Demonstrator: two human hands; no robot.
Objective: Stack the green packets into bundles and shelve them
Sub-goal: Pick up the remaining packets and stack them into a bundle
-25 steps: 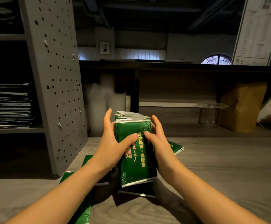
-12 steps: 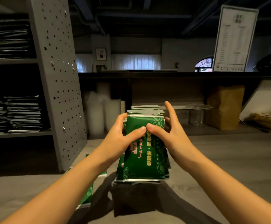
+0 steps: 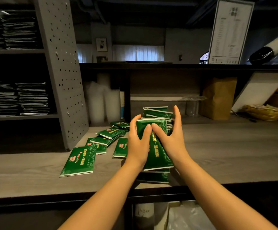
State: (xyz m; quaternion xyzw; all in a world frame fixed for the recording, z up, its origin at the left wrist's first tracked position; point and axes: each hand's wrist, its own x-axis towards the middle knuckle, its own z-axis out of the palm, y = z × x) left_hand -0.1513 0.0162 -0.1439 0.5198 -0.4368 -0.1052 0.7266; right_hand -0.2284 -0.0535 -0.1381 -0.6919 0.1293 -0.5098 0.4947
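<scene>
Between the two palms: a bundle (image 3: 158,156) of green packets, standing on end on the counter (image 3: 226,146), tilted slightly away. The left hand (image 3: 138,141) wraps its left edge and the right hand (image 3: 169,138) its right edge. Both thumbs press the front face and the fingers reach behind, so the bundle is squeezed from both sides, apparently to square it up. The rear packets stand higher than the front one, so the edges are not yet flush.

Progress (judgement): one bundle partly formed, nothing from this batch shelved yet.
- Left of the grip: loose packets (image 3: 110,135) in an overlapping heap.
- Nearer the counter's front edge: a single packet (image 3: 78,161) lying flat.
- Under the bundle's foot: one more packet (image 3: 153,177), flat.

All of these remain to be gathered.

Containers:
- Far left of the grip: the shelf unit (image 3: 63,72) has two tiers of flat stacks (image 3: 32,98) and a dark tier below; I cannot tell whether the stacks are the same packets.
- Beyond the grip, in the back recess: plastic cups (image 3: 101,103) to the left and a brown paper bag (image 3: 219,97) to the right, contents hidden.
</scene>
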